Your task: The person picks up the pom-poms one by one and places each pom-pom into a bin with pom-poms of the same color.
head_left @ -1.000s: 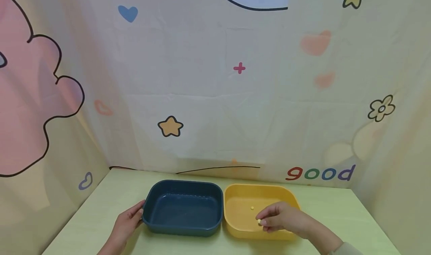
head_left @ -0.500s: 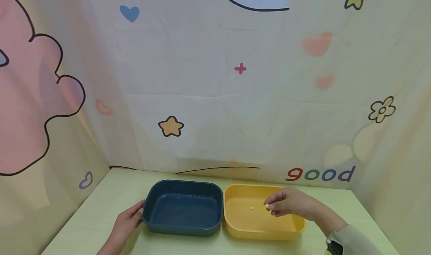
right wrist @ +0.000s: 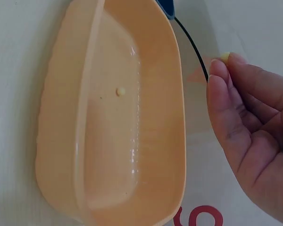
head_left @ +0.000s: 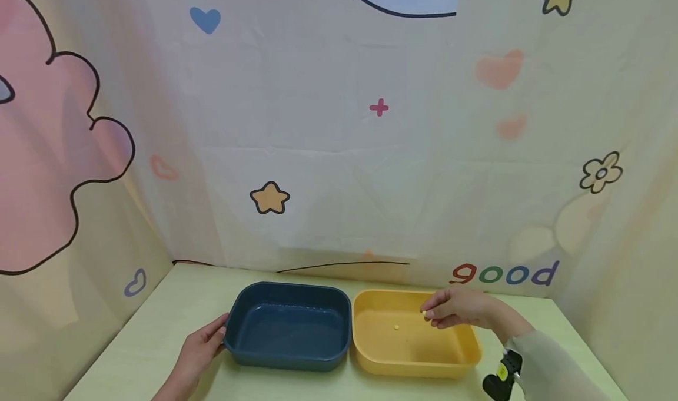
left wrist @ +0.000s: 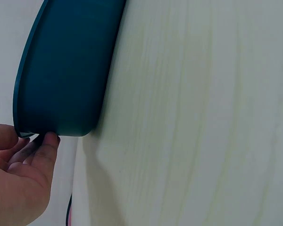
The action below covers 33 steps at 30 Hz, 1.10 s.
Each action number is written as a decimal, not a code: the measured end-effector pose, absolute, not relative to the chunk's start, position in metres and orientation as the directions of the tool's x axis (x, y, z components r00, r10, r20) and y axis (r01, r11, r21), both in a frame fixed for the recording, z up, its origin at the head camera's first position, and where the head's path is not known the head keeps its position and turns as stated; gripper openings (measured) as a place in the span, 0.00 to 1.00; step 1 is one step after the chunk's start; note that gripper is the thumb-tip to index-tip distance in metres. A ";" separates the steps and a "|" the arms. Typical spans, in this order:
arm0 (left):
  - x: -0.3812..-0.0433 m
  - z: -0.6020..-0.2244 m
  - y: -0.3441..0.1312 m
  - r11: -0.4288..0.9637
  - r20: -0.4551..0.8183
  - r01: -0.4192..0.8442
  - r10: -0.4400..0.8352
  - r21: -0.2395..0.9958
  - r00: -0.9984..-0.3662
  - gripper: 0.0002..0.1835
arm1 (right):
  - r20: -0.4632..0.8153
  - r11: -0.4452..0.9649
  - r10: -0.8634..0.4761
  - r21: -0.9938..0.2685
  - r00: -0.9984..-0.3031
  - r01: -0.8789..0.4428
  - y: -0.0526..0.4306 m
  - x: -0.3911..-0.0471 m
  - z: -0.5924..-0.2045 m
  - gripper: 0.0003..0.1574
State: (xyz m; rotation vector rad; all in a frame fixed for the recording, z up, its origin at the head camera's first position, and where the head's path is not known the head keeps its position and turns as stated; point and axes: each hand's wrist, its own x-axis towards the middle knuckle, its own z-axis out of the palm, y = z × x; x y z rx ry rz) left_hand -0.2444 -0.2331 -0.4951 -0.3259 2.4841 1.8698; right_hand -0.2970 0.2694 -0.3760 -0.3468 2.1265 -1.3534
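Observation:
My left hand (head_left: 197,351) holds the left end of a dark blue plastic basin (head_left: 288,330). In the left wrist view its fingertips meet the basin's rim and end wall. My right hand (head_left: 461,308) is raised above the back right part of a yellow plastic basin (head_left: 418,368). Between thumb and fingertips it pinches a small, roundish yellow bean-like piece (right wrist: 225,57). On the yellow basin's floor lies a similar small yellow piece (head_left: 396,327). Near it in the right wrist view is a tiny dark speck (right wrist: 101,98). Nothing shows inside the blue basin.
Both basins stand side by side, nearly touching, on a pale wood-grain table (head_left: 159,324). Behind rises a printed curtain (head_left: 339,201), with more cloth at both sides. A dark device with a yellow mark (head_left: 503,373) sits on the right sleeve's wrist.
My right hand has risen and moved back and to the right above the yellow basin, still pinching the small yellow piece. My left hand and both basins stay in place.

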 end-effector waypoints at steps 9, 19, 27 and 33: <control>-0.245 -0.496 -0.234 0.269 -0.135 -0.174 -0.157 0.947 -0.978 0.25 | -0.386 0.474 -0.502 -0.872 -0.774 0.127 0.277 -0.316 -0.381 0.13; -0.245 -0.496 -0.234 0.254 -0.134 -0.173 -0.164 0.951 -0.977 0.24 | -0.453 0.516 -0.424 -0.832 -0.784 0.202 0.276 -0.333 -0.388 0.10; -0.246 -0.497 -0.233 0.251 -0.137 -0.176 -0.165 0.952 -0.977 0.24 | -0.499 0.499 -0.349 -0.816 -0.793 0.293 0.277 -0.342 -0.403 0.16; -0.247 -0.497 -0.232 0.250 -0.141 -0.180 -0.167 0.951 -0.976 0.24 | -0.504 0.488 -0.326 -0.814 -0.800 0.315 0.276 -0.350 -0.421 0.17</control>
